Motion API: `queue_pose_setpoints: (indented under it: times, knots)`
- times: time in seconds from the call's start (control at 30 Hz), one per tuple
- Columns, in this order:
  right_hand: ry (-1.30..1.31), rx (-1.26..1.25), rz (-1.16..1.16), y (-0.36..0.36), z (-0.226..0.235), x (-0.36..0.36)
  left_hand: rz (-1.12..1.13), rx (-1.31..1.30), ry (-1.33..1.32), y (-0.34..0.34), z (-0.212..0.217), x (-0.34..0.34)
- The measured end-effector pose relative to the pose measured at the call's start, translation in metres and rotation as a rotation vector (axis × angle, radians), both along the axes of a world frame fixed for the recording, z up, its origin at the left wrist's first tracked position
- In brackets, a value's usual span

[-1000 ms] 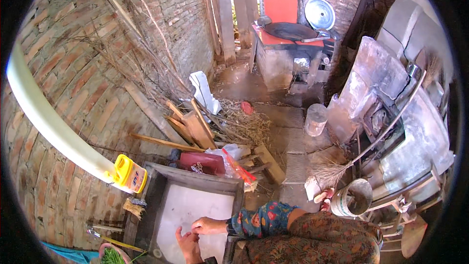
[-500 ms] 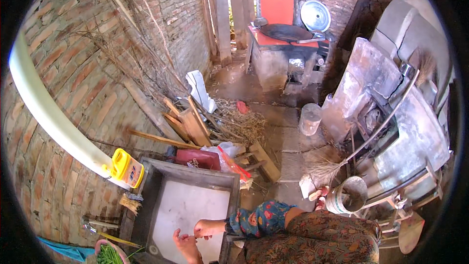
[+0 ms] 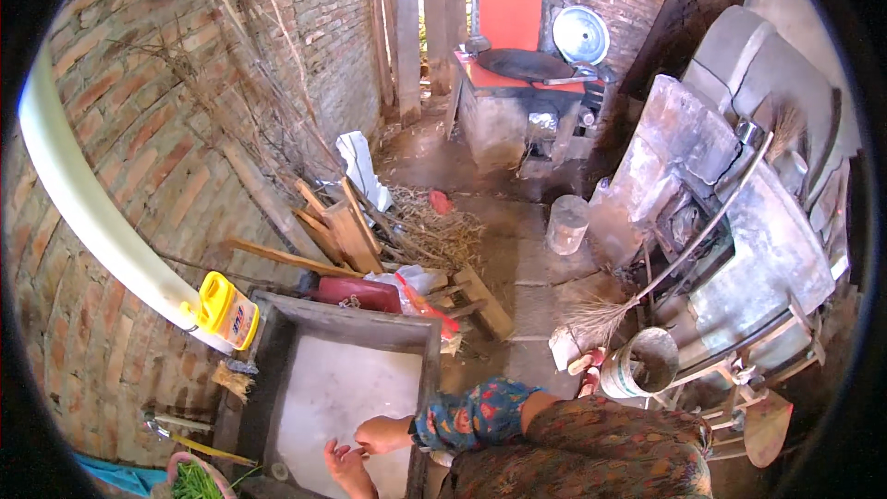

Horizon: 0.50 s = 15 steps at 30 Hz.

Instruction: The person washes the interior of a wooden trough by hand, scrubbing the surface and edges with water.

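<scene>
Brickwork [image 3: 120,222], reddish-brown, runs down the left, then a yellow plastic jug [image 3: 238,316] beside the square grey stone-like sink [image 3: 370,331]. Sink looks heavy, rigid, maybe slick if wet — I'd grab the rim. Left hand [image 3: 349,471] hangs over its whitish inside, fingers loosely spread; right hand [image 3: 383,434] curls close by — can't tell if it's pinching anything. Then brown floor [image 3: 531,310], straw broom [image 3: 601,319], dirty whitish bucket [image 3: 621,377].

"What is placed left of the sink [image 3: 370,325]?"
"A jug [image 3: 238,319] is seen by its far corner; nearer, greens [image 3: 194,483] are held in what may be a bowl [image 3: 216,468]."
"And elsewhere?"
"A wok [image 3: 525,65] is set on the stove [image 3: 490,129] beyond; rightward, a bucket [image 3: 616,378] is placed."
</scene>
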State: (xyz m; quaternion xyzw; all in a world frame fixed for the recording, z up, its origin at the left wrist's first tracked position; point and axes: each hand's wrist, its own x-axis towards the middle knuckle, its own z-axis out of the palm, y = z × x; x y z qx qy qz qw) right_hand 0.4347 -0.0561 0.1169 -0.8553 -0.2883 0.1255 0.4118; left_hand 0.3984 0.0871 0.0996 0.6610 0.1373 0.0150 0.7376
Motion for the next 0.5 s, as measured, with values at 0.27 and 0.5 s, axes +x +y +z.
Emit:
queue_pose_setpoints:
  times: [0.27,0.5]
  knots:
    - [-0.11,-0.124,0.024,0.029,-0.031,0.028,0.15,0.115,0.08,0.053,-0.066,0.018]
    - [-0.017,-0.139,0.008,0.032,-0.036,0.05,-0.122,-0.15,0.376,0.129,-0.103,0.005]
